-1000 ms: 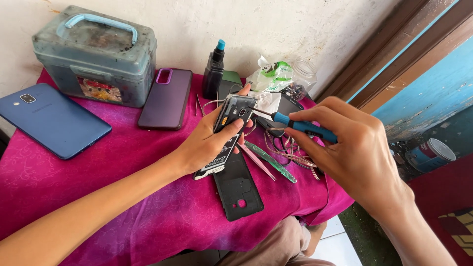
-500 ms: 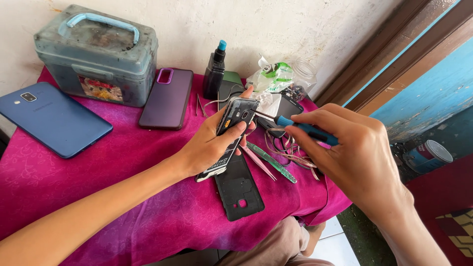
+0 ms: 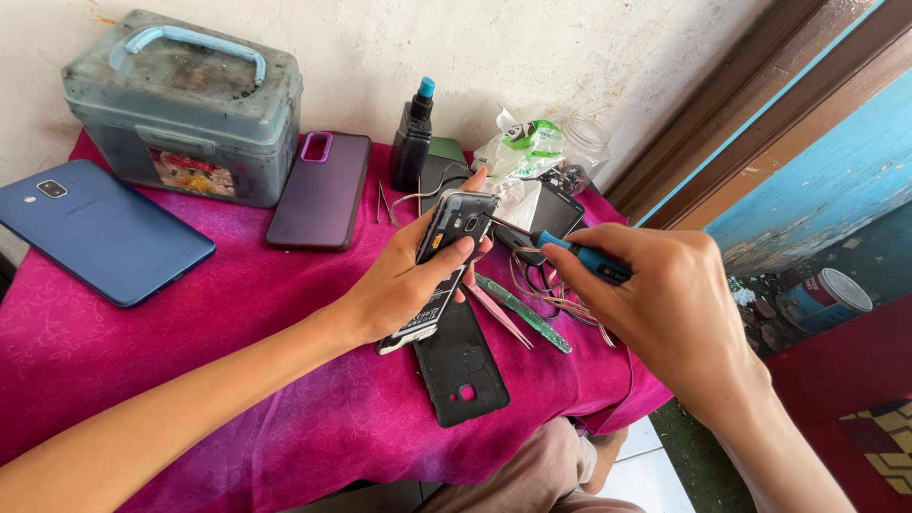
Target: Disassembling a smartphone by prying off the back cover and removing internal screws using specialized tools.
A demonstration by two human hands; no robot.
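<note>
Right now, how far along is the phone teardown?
Done: the black back cover is off and lies on the pink cloth. In hand: left hand holds the opened phone tilted up; right hand has the blue-handled screwdriver tip at its upper end. Left: the phone's inner frame looks still in place; screws removed cannot be told.

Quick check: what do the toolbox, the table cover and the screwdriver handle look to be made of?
Toolbox: hard plastic, translucent grey-blue, scuffed and grimy. Table cover: magenta fabric, it wrinkles and shows a woven pattern. Screwdriver handle in the right hand: blue, probably plastic or rubber; can't tell which.
</note>
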